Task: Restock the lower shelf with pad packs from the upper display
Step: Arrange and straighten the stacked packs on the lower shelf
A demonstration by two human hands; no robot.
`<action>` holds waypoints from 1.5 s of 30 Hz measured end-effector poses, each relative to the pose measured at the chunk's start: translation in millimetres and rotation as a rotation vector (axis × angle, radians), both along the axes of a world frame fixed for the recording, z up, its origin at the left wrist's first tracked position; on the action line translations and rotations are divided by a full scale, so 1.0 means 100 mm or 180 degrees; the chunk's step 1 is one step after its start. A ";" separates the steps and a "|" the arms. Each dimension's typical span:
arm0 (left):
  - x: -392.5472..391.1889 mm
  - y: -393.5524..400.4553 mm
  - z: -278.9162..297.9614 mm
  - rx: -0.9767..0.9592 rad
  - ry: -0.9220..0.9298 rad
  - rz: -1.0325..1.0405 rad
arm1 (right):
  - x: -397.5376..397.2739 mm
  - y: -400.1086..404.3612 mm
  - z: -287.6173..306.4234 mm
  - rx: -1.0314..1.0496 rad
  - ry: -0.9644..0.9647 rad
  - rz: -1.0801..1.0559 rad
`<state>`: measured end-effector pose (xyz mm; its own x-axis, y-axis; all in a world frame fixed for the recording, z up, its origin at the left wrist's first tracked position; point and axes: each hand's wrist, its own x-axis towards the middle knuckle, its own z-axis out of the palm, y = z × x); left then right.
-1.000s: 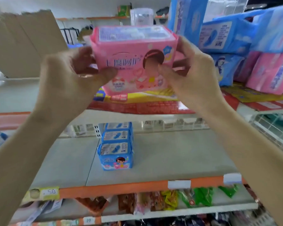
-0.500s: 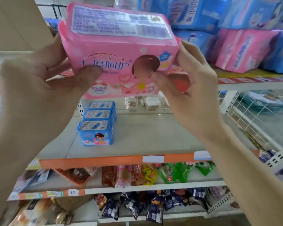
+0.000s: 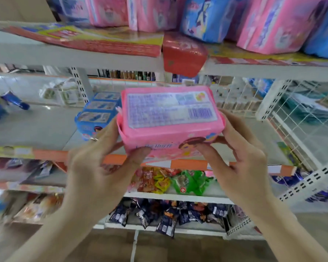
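I hold a pink pad pack (image 3: 169, 118) in both hands, its printed label side turned up. My left hand (image 3: 102, 159) grips its left end and my right hand (image 3: 240, 157) its right end. The pack hangs at the level of the lower shelf (image 3: 45, 129), just over the shelf's orange front edge. To its left, a short row of blue pad packs (image 3: 95, 118) stands on that shelf, partly hidden by the pink pack. On the upper display (image 3: 76, 53) stand more pink packs (image 3: 269, 25) and blue packs (image 3: 203, 19).
A red pack (image 3: 184, 53) hangs over the upper shelf's edge right above the pink pack. White wire dividers (image 3: 301, 118) fence the lower shelf at the right and back. Snack bags (image 3: 178, 180) fill the shelves below. Flat colourful cardboard (image 3: 83, 38) lies on the upper shelf.
Both hands have brought the pink pack down from the upper display to the lower shelf's level, tipping its label side up. The view has tilted downward.
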<state>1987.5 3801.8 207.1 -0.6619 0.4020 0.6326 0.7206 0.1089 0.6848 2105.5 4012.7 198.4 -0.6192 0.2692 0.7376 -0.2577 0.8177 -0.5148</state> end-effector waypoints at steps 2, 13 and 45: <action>-0.03 0.09 -0.13 -0.0056 -0.0171 -0.0202 | 0.00 0.05 -0.16 -0.0117 -0.0183 -0.0053; -0.89 0.46 -0.88 -0.0626 -0.1127 -0.0653 | -0.65 0.46 -0.95 -0.0380 -0.0852 -0.0094; -2.89 2.45 -1.68 -0.1619 -0.1635 -0.0169 | -2.70 2.26 -1.85 -0.0573 -0.1316 -0.0671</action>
<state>1698.8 4046.6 39.2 -0.7968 0.6037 -0.0268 0.3347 0.4778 0.8122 1836.0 4238.7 13.7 -0.7685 0.5206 0.3720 0.1593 0.7187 -0.6768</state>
